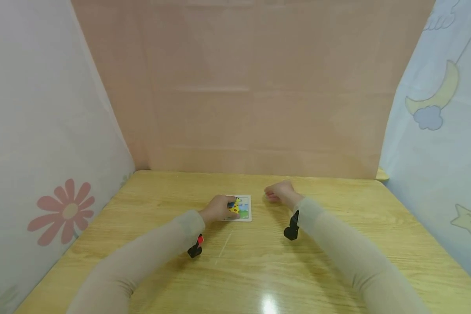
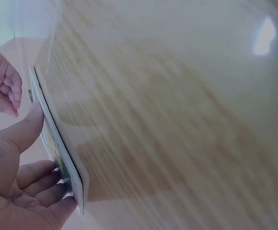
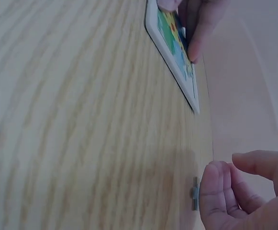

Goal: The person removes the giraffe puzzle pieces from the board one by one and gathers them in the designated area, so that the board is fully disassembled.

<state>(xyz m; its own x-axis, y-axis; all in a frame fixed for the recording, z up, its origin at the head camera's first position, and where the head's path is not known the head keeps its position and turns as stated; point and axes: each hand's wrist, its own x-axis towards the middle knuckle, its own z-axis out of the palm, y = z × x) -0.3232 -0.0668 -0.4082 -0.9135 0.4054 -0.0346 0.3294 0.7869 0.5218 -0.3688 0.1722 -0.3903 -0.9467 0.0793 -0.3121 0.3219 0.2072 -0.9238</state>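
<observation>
A flat picture puzzle board [image 1: 245,209] with a white border and a yellow giraffe lies on the wooden table. My left hand [image 1: 218,208] rests over its left part, fingertips touching the picture and the thumb at the near side. In the left wrist view the board [image 2: 57,139] is seen almost edge-on under those fingertips. My right hand [image 1: 281,192] hovers right of the board, apart from it, fingers loosely bent. Its fingers [image 3: 215,191] are close beside a small thin grey-blue piece [image 3: 195,193] at the table surface. Nothing shows between its thumb and fingers.
The wooden tabletop [image 1: 259,266] spreads around both hands. A plain tan sheet [image 1: 251,96] hangs behind it. Pale printed cloths stand at the left, with a flower [image 1: 68,211], and at the right, with a moon [image 1: 435,93]. Each wrist carries a small black camera.
</observation>
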